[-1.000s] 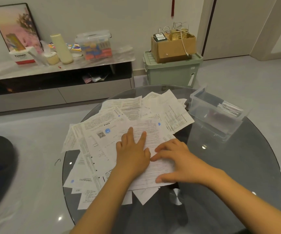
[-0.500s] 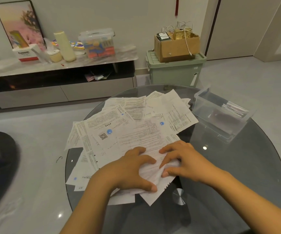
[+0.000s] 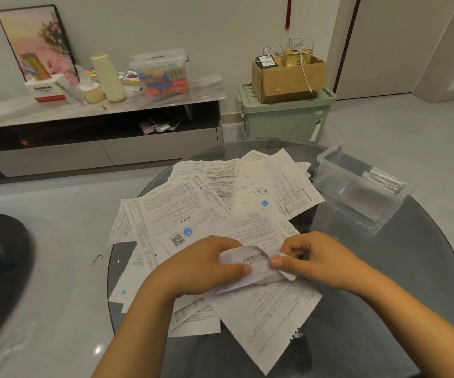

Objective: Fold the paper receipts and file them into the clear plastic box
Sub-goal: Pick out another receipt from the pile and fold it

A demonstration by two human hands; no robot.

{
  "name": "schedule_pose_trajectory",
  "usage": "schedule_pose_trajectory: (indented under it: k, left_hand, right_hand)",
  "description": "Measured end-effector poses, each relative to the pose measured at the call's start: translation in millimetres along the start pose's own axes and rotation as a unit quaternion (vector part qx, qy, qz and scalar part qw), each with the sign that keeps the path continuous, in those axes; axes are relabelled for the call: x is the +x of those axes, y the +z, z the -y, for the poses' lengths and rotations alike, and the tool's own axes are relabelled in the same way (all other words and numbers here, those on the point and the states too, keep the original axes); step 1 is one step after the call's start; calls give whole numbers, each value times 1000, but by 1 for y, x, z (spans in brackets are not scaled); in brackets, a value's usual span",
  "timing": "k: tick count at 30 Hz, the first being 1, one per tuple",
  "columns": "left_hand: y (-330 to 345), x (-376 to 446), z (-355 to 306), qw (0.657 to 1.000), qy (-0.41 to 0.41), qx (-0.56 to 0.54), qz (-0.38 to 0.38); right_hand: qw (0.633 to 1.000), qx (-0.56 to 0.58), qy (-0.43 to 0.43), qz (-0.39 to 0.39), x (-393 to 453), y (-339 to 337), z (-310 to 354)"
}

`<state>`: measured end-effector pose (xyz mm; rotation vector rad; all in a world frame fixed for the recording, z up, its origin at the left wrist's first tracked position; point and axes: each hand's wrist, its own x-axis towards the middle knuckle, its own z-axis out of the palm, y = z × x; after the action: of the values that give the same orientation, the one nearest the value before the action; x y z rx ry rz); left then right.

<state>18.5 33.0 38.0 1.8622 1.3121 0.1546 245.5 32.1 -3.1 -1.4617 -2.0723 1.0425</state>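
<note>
Receipt [image 3: 253, 266] now off the pile, bowed over between both hands above the desk [image 3: 384, 309]; a second ago it lay flat under pressing palms. Left hand [image 3: 201, 264] pinches its left end, right hand [image 3: 311, 259] its right end, thumbs on top. Fold begun, no crease yet by my reckoning. Pile [image 3: 220, 208] beneath, untouched. Box [image 3: 362, 186] far right, a few slips inside.
</note>
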Motion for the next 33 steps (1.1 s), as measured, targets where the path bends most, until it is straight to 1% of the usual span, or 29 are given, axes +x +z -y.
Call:
schedule_pose_trajectory:
  k: [7, 12, 14, 16, 22, 24, 26, 28, 30, 33]
  left_hand:
    - [11, 15, 5, 987, -43, 12, -154]
    - [13, 25, 8, 963, -45, 26, -265]
    - [13, 27, 8, 955, -37, 34, -293]
    - [13, 29, 8, 956, -45, 54, -285]
    - [20, 27, 9, 977, -72, 76, -184]
    - [21, 26, 10, 978, -84, 85, -173]
    - [21, 25, 11, 975, -88, 99, -179]
    - [21, 23, 12, 970, -65, 161, -173]
    - [22, 22, 12, 968, -22, 206, -144]
    - [27, 22, 7, 982, -10, 172, -77]
  right_hand:
    - [993, 84, 41, -72, 2, 6, 10]
    - [993, 33, 64, -94, 9, 18, 1]
    - [991, 15, 68, -113, 12, 21, -2]
    - [989, 2, 70, -129, 15, 22, -3]
    - [986, -45, 62, -151, 15, 26, 0]
    - [988, -56, 54, -135, 13, 25, 1]
    - [990, -84, 54, -99, 12, 22, 1]
    - [990, -99, 58, -82, 11, 19, 1]
    - [989, -107, 61, -76, 12, 17, 1]
    - [989, -109, 88, -52, 12, 10, -1]
